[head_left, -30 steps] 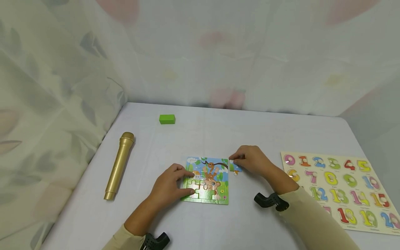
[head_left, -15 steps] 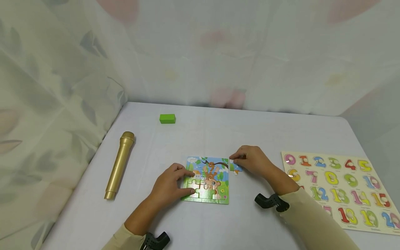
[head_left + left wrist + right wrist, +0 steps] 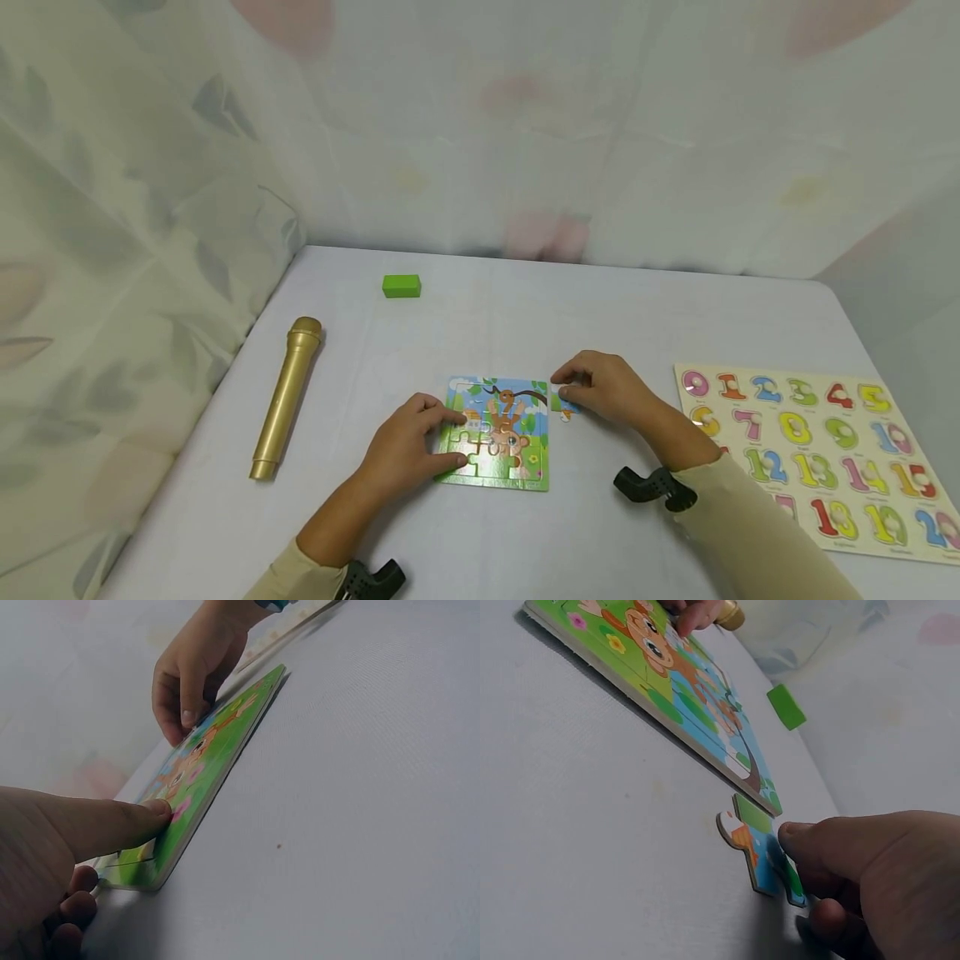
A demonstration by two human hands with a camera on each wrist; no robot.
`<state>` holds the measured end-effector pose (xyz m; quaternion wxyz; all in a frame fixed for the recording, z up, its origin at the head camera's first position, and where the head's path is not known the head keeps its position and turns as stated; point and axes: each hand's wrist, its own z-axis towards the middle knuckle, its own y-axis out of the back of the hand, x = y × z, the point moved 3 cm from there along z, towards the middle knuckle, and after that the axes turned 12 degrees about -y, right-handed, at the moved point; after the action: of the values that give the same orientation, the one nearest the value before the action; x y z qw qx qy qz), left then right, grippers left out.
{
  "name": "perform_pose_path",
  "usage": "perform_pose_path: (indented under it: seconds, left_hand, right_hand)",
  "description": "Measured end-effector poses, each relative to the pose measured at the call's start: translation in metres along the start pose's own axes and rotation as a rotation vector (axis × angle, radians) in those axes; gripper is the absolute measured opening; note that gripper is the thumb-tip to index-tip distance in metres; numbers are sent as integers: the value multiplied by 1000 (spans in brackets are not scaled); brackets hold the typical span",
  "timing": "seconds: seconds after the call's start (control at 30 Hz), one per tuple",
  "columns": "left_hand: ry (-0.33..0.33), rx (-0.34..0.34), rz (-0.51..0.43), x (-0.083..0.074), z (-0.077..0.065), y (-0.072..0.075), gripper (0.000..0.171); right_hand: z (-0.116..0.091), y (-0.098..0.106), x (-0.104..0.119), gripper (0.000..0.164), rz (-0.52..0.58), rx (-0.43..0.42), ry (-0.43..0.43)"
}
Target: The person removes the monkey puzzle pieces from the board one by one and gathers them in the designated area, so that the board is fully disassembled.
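Observation:
A square jigsaw puzzle (image 3: pixel 510 454) with a monkey picture and a green border lies flat on the white table. My left hand (image 3: pixel 401 442) rests at its left side, thumb and index finger spread apart on its surface. In the left wrist view the straight thumb presses the board (image 3: pixel 217 761) near one corner. Just off the upper right edge, my right hand (image 3: pixel 607 387) pinches a small blue and green puzzle piece (image 3: pixel 564 403). The right wrist view shows this piece (image 3: pixel 754 844) low over the table, its rounded knob pointing away from the thumb, which partly covers it.
A gold microphone (image 3: pixel 287 398) lies at the left, and a green block (image 3: pixel 401 287) sits toward the back. On the right is a cream number board (image 3: pixel 813 454) with colourful numerals, partly behind the right forearm. Patterned cloth (image 3: pixel 480 125) hangs around the table.
Both hands stay nearly in place. The right hand shifts very slightly at the puzzle piece; the board does not move.

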<state>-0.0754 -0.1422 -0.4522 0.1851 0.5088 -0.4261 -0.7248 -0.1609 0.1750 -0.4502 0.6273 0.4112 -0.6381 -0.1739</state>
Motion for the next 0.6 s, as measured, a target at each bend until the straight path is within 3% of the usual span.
perform_pose_path:
  seconds: [0.2, 0.4, 0.6]
  left_hand:
    - [4, -5, 3, 0, -1, -2, 50]
    - [-22, -12, 11, -5, -3, -2, 49]
    - [-36, -31, 10, -10, -6, 0, 48]
  right_hand:
    - [2, 3, -1, 15, 16, 5, 16]
    - [6, 11, 0, 16, 38, -11, -44]
    - [11, 14, 7, 19, 70, 26, -66]
